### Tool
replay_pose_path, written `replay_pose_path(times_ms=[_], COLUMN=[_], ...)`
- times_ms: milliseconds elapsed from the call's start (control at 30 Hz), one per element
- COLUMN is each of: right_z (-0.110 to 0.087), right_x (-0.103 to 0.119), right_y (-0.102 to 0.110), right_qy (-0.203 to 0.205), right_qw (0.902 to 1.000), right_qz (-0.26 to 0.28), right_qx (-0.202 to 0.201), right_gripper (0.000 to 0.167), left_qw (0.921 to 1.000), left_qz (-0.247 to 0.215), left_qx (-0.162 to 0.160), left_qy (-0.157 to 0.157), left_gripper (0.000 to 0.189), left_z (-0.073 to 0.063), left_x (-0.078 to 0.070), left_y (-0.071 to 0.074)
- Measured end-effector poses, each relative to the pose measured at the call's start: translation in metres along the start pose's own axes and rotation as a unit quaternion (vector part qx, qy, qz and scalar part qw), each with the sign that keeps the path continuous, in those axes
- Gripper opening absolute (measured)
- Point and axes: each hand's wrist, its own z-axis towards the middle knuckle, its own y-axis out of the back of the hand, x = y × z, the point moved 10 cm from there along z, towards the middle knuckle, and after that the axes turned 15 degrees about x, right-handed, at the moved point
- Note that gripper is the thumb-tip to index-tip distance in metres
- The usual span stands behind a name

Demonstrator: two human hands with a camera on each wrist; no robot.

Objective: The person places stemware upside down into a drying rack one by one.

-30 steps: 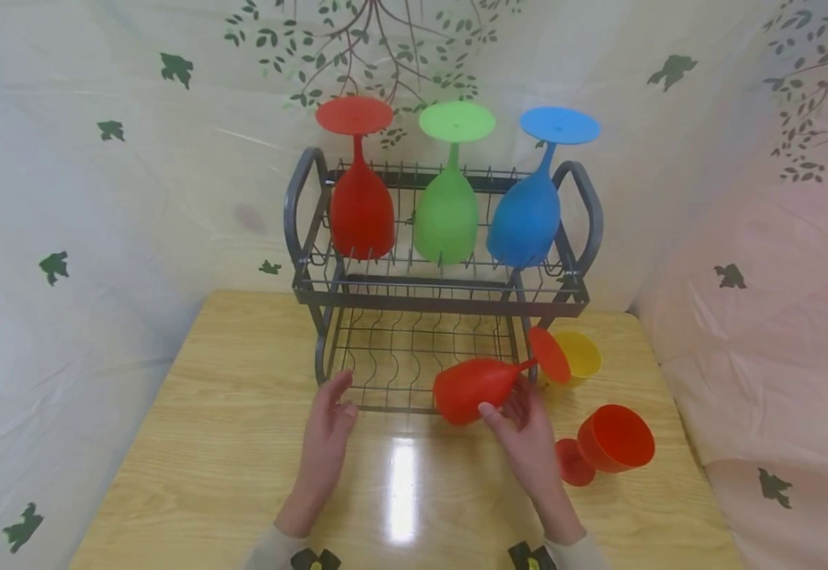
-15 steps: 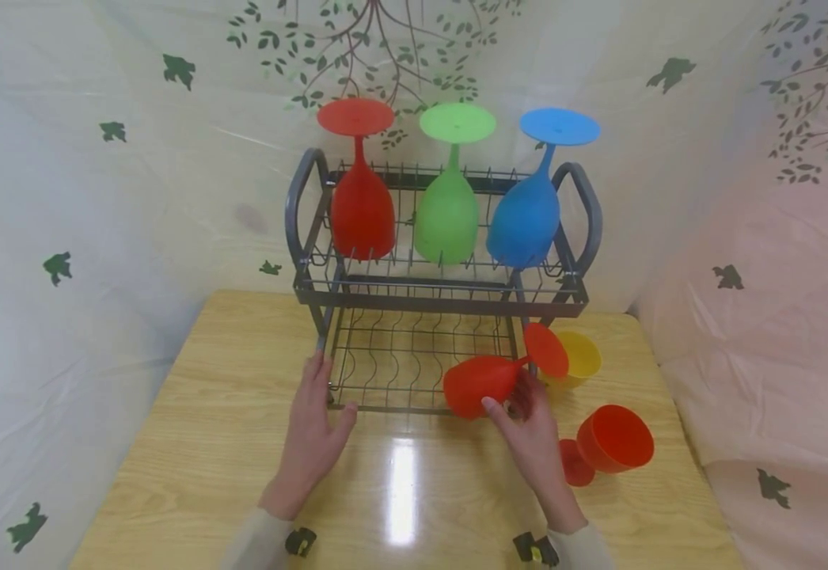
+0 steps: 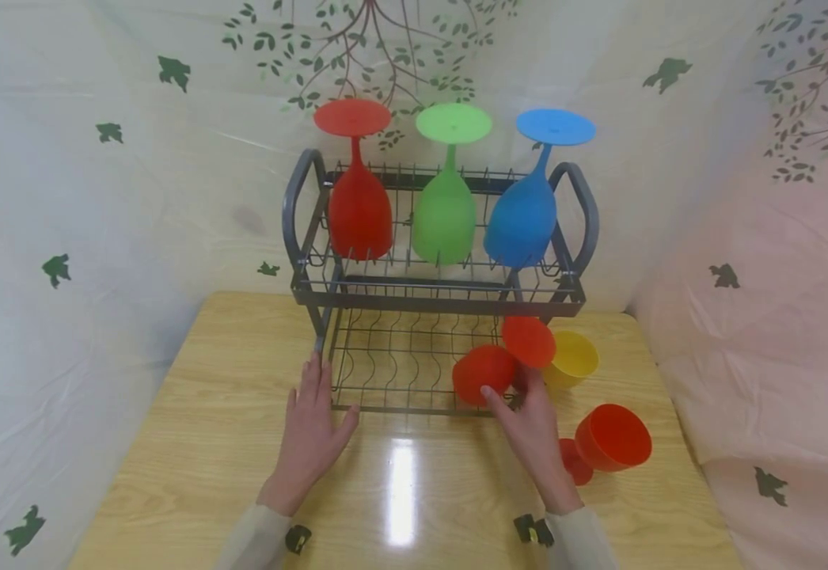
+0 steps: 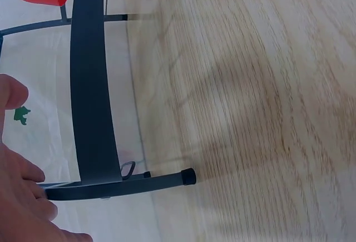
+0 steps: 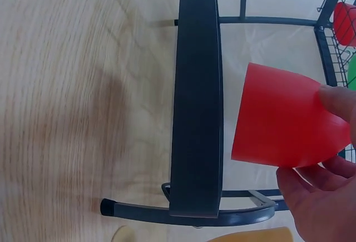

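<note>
My right hand [image 3: 533, 435] grips a red plastic goblet [image 3: 481, 375] by its bowl, thumb in front and fingers behind. The goblet is tipped mouth down over the right end of the lower tier [image 3: 396, 410] of a black wire dish rack [image 3: 442, 302]. In the right wrist view, the bowl's rim [image 5: 239, 114] points at the rack's front bar [image 5: 194, 97], with a gap between them. My left hand [image 3: 307, 443] rests with straight fingers against the rack's lower left side. In the left wrist view, its fingertips [image 4: 47, 210] are at the side bar [image 4: 122, 187].
Upside down on the upper tier stand a red goblet [image 3: 360, 214], a green goblet [image 3: 445, 222] and a blue goblet [image 3: 522, 226]. Right of the rack are a yellow cup [image 3: 574, 360] and another red goblet [image 3: 613, 439], lying tilted on the wooden table [image 3: 193, 443].
My left hand has moved left and forward onto the rack's side. My right hand has tilted the red goblet more mouth down and shifted its bowl slightly right and back.
</note>
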Motion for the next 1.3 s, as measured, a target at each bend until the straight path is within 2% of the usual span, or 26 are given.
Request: replay_pose_path(times_ms=[133, 367, 567, 1033, 1300], right_z=[0.007, 0.019, 0.026, 0.033, 0.035], right_x=[-0.002, 0.0, -0.01, -0.013, -0.017], right_y=[-0.001, -0.005, -0.005, -0.008, -0.009], right_qy=[-0.006, 0.013, -0.014, -0.025, -0.036], right_qw=[0.9999, 0.9995, 0.9991, 0.9974, 0.9965], right_qz=[-0.006, -0.024, -0.035, -0.064, -0.07], right_qx=[0.006, 0.013, 0.018, 0.025, 0.027], right_gripper=[0.074, 0.077, 0.075, 0.071, 0.071], left_qw=[1.0, 0.9996, 0.9991, 0.9998, 0.9997], left_qz=[0.004, 0.017, 0.021, 0.014, 0.007], left_qx=[-0.001, -0.019, -0.03, -0.004, -0.015], left_qy=[0.0, -0.014, -0.021, -0.009, -0.02], left_gripper=[0.085, 0.084, 0.082, 0.085, 0.085], left_z=[0.0, -0.001, 0.0, -0.001, -0.002], left_x=[0.0, -0.004, -0.006, -0.004, -0.004], left_y=[0.0, 0.004, 0.006, 0.004, 0.005])
